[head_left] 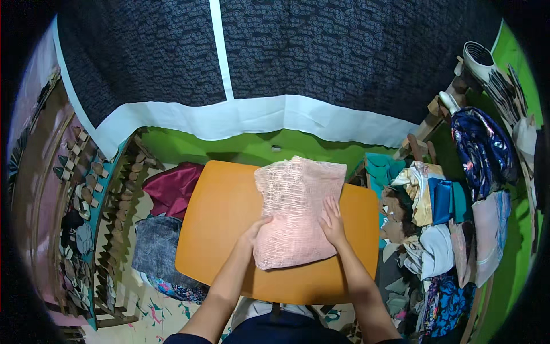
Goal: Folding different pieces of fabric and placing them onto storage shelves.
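Note:
A folded piece of pale pink openwork fabric [292, 223] lies on the orange-brown tabletop [217, 212], its far edge slightly uneven. At the fabric's left edge is my left hand [252, 232], the thumb on top and the other fingers mostly hidden along or beneath the edge. My right hand [332, 222] rests flat on the fabric's right side with its fingers spread, pointing away from me.
Dark red cloth [173, 186] and dark grey cloth [157, 241] are heaped left of the table. A wooden rack [117, 221] stands farther left. Folded fabrics [438, 200] crowd the right side. A dark patterned curtain [344, 51] with a white border hangs beyond the table.

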{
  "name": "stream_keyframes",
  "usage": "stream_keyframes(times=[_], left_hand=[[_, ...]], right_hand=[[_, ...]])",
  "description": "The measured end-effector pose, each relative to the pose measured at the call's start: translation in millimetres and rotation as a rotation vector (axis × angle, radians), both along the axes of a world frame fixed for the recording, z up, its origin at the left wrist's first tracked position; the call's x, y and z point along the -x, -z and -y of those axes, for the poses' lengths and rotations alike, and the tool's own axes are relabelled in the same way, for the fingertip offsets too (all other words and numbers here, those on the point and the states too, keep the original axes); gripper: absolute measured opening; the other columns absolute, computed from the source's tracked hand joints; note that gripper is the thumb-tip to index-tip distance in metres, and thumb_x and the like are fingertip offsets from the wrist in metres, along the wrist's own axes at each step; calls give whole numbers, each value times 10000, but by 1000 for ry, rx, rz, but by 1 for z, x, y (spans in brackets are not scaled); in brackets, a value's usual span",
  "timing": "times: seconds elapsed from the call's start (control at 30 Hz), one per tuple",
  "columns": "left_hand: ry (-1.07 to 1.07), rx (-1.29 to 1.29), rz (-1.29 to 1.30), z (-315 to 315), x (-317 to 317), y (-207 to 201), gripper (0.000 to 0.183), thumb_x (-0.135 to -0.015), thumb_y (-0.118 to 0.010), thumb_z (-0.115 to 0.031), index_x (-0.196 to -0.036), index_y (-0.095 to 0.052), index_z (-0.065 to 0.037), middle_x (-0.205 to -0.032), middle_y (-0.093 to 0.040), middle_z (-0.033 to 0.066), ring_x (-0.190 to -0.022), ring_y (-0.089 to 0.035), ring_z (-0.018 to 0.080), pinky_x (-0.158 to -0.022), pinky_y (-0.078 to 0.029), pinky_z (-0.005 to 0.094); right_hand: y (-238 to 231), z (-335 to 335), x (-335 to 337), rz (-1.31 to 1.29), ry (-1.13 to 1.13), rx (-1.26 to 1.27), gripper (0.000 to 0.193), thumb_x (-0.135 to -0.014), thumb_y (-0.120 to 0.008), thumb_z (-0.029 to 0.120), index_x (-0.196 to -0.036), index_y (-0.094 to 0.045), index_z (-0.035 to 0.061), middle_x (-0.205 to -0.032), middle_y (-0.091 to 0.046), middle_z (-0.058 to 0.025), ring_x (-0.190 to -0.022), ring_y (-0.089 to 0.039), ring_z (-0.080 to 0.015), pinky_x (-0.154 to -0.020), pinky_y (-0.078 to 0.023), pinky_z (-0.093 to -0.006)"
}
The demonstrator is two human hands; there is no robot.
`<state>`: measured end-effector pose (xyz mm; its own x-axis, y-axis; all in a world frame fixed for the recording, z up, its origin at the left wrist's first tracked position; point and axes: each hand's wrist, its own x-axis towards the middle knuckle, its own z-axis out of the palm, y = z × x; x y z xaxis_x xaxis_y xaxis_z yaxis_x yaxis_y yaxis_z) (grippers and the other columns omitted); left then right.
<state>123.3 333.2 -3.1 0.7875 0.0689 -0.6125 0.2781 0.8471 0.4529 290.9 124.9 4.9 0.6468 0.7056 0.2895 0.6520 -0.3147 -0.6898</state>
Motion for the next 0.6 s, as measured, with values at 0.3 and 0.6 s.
stream_keyframes(times=[0.3, 0.6], left_hand=[[-40, -64, 79, -29, 30, 35, 581, -800, -552, -363, -1210, -418, 25, -1151, -515, 187, -1049, -507, 285, -935, -384, 388], [-96, -1454, -426, -3, 30, -4, 614, -851, -507, -304, -1301, -257, 29, -1247, -303, 324, -1202, -290, 400, -996, -259, 397]], right_hand=[[-14, -24, 5, -316, 557, 23, 588, -832, -567, 235, -1298, -280, 19, -1277, -356, -208, -1181, -351, -311, -995, -265, -394], [-12, -4, -19, -994, 157, 77, 847, -820, -493, 513, -1372, -79, 23, -1386, -225, -146, -1268, -240, -262, -1035, -213, -352]])
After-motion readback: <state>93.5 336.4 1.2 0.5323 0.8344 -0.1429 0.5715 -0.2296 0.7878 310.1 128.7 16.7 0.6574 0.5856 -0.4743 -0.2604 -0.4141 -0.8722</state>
